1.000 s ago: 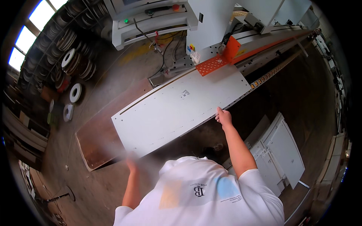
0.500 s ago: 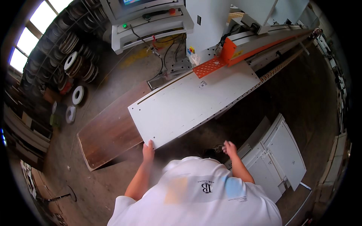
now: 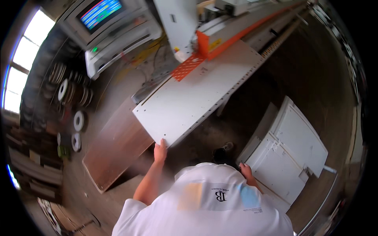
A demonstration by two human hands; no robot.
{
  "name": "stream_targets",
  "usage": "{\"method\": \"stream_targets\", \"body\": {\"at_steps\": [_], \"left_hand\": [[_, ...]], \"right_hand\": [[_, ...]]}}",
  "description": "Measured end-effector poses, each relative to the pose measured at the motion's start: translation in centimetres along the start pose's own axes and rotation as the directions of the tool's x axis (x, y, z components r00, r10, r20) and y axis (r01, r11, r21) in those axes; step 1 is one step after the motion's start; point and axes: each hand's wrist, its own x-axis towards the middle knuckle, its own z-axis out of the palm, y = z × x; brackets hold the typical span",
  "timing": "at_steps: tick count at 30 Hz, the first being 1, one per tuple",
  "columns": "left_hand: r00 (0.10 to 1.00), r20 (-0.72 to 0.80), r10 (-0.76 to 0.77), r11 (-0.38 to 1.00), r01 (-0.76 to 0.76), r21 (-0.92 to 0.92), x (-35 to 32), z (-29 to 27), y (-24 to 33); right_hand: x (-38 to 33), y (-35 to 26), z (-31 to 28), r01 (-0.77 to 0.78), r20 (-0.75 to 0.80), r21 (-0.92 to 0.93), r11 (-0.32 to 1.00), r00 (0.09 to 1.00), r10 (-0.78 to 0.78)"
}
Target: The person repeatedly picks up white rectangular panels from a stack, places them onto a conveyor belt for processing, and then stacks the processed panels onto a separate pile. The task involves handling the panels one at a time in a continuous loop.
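Observation:
A long white panel (image 3: 197,98) with small drilled holes and a dark groove along its far edge lies slantwise on the machine's bed. My left hand (image 3: 160,151) grips its near corner, thumb on top, the other fingers mostly hidden beneath. An orange perforated plate (image 3: 188,67) on the machine reaches over the panel's far edge. Lower and to the right, my right hand (image 3: 246,171) hangs beside a stack of white panels (image 3: 281,151), its fingers curled. What it holds, if anything, is too small and blurred to make out.
A brown board (image 3: 118,145) lies left of the white panel. Beyond it stands a control console (image 3: 118,45) with a lit screen. The orange-edged machine beam (image 3: 240,31) runs to the far right. Rolls of edge banding (image 3: 63,89) fill racks and sit on the floor at left.
My view has turned and shifted, bringing the console screen in. My right hand has dropped lower, toward the stacked panels. My left hand stays on the panel corner.

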Motion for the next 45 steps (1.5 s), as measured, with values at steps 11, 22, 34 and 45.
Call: {"method": "stream_targets", "body": {"at_steps": [11, 22, 34, 45], "left_hand": [[0.846, 0.136, 0.515, 0.745, -0.52, 0.417, -5.2, 4.9, 9.6], [0.494, 0.866, 0.081, 0.404, -0.81, 0.425, -12.4, 19.7, 11.9], [0.346, 0.927, 0.141, 0.295, -0.909, 0.295, -11.5, 20.2, 13.5], [0.321, 0.94, 0.117, 0.243, -0.927, 0.286, -10.2, 34.0, 18.5]], "right_hand": [[7.3, -0.4, -7.4, -0.081, -0.027, 0.525, 0.847, 0.993, 0.112], [17.2, 4.8, -18.7, 0.011, -0.104, 0.976, 0.219, 0.904, 0.415], [24.2, 6.3, -22.4, 0.211, -0.101, 0.969, -0.131, 0.818, 0.566], [17.0, 6.3, -13.3, -0.021, 0.087, 0.981, -0.192, 0.935, 0.345]]}}
